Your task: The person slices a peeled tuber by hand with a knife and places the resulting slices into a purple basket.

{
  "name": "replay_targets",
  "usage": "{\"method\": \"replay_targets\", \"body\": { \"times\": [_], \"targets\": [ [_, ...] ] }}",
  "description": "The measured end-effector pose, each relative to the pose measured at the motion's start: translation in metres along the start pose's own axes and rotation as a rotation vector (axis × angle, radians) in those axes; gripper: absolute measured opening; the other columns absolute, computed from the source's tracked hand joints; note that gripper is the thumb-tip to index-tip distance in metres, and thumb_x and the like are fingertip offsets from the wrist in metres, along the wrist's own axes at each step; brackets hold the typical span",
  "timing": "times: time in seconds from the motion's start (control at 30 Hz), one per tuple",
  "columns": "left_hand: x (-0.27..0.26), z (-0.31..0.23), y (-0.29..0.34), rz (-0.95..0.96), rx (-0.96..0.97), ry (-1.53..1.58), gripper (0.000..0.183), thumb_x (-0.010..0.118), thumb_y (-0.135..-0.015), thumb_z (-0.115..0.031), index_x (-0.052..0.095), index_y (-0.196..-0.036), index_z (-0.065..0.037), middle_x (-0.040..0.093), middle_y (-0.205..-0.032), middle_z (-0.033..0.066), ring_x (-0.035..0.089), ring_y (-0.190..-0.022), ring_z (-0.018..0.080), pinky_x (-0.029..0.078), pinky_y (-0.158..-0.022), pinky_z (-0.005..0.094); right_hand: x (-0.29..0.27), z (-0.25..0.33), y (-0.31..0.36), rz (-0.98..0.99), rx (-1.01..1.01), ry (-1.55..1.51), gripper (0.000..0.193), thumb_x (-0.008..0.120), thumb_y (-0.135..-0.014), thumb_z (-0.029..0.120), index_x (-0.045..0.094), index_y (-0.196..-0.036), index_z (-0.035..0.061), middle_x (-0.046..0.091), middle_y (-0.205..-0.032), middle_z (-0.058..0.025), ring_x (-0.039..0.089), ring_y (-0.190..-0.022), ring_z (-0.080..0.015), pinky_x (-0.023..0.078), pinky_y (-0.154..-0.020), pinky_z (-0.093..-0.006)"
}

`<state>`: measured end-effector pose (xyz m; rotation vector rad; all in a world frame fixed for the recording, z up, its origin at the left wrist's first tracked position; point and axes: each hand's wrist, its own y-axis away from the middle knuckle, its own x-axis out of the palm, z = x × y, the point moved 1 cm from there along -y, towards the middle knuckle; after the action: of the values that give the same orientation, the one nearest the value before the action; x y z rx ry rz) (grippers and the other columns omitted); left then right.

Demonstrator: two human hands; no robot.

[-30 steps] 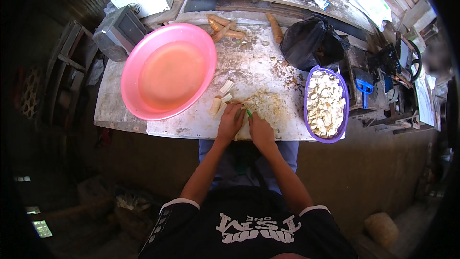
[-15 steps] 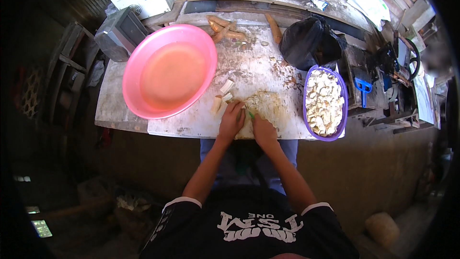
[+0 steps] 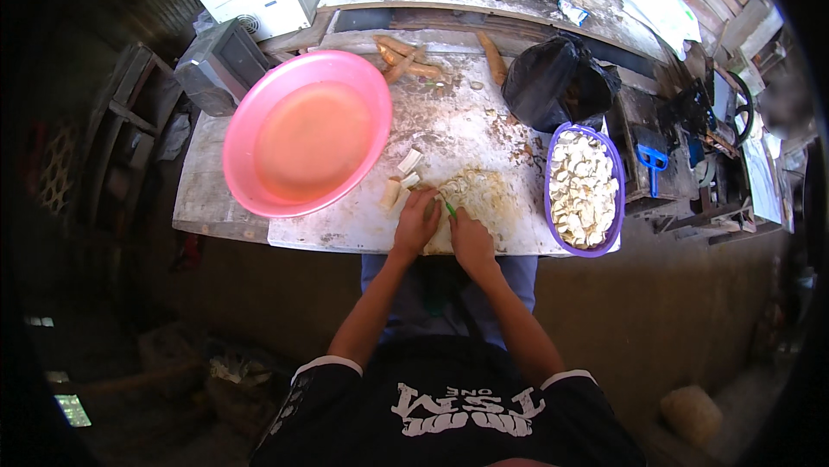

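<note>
At the table's near edge, my left hand (image 3: pixel 416 223) is closed with bent fingers over a pale cassava piece, mostly hidden beneath it. Close on its right, my right hand (image 3: pixel 472 241) grips a small knife (image 3: pixel 450 209) with a green handle; its blade is too small to make out and points toward the left fingers. Thin pale scraps (image 3: pixel 477 189) lie on the stained board just beyond the hands. Short peeled cassava chunks (image 3: pixel 410 161) rest beyond my left hand, one thicker chunk (image 3: pixel 391 193) beside it.
A pink basin (image 3: pixel 236 126) of cloudy liquid stands left. At right, a purple basket (image 3: pixel 621 208) holds many cut pale pieces (image 3: pixel 583 182), with a black plastic bag (image 3: pixel 544 78) behind it. Unpeeled roots (image 3: pixel 406 57) lie at the far side. A blue-handled tool (image 3: pixel 653 160) hangs further right.
The knife and right hand have shifted slightly beside the left fingers, and more of the green handle shows. The whole view has tilted a little; the hands stay at the same spot.
</note>
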<state>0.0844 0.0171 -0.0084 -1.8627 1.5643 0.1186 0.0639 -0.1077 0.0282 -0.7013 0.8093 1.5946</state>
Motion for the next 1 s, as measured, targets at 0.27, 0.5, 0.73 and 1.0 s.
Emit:
{"method": "replay_targets", "body": {
  "times": [0.27, 0.5, 0.73, 1.0],
  "targets": [
    [0.004, -0.001, 0.005, -0.023, 0.007, 0.005, 0.026, 0.06, -0.073, 0.0, 0.054, -0.099, -0.002, 0.056, -0.098, 0.0169, 0.054, -0.092, 0.0332, 0.044, -0.079, 0.0362, -0.001, 0.0, -0.003, 0.05, -0.007, 0.063, 0.021, 0.039, -0.089, 0.026, 0.046, -0.091, 0.006, 0.059, -0.072, -0.0218, 0.058, -0.07, -0.0403, 0.046, -0.063, -0.0499],
    [0.006, -0.007, 0.004, -0.027, 0.025, 0.005, 0.023, 0.06, -0.074, -0.002, 0.055, -0.097, -0.001, 0.056, -0.097, 0.0173, 0.054, -0.09, 0.034, 0.045, -0.078, 0.0367, 0.007, -0.014, -0.013, 0.058, -0.036, 0.136, 0.018, 0.04, -0.088, 0.022, 0.046, -0.09, 0.0052, 0.06, -0.076, -0.0207, 0.06, -0.072, -0.0384, 0.046, -0.064, -0.0484],
    [0.005, 0.001, 0.003, -0.031, 0.031, -0.059, 0.023, 0.061, -0.075, -0.004, 0.056, -0.097, -0.001, 0.057, -0.095, 0.0169, 0.054, -0.09, 0.0329, 0.045, -0.078, 0.0366, -0.001, -0.015, 0.008, 0.079, 0.021, 0.119, 0.022, 0.039, -0.089, 0.025, 0.046, -0.091, 0.0048, 0.059, -0.074, -0.0223, 0.059, -0.073, -0.0403, 0.046, -0.065, -0.0496],
    [-0.001, -0.005, 0.002, -0.008, -0.022, -0.03, 0.021, 0.06, -0.075, -0.004, 0.057, -0.096, -0.001, 0.057, -0.098, 0.0166, 0.055, -0.092, 0.0322, 0.045, -0.079, 0.0359, 0.004, -0.011, 0.01, -0.014, 0.01, 0.015, 0.021, 0.042, -0.088, 0.027, 0.046, -0.091, 0.0061, 0.057, -0.068, -0.0239, 0.056, -0.067, -0.0426, 0.044, -0.061, -0.0514]
  ]
}}
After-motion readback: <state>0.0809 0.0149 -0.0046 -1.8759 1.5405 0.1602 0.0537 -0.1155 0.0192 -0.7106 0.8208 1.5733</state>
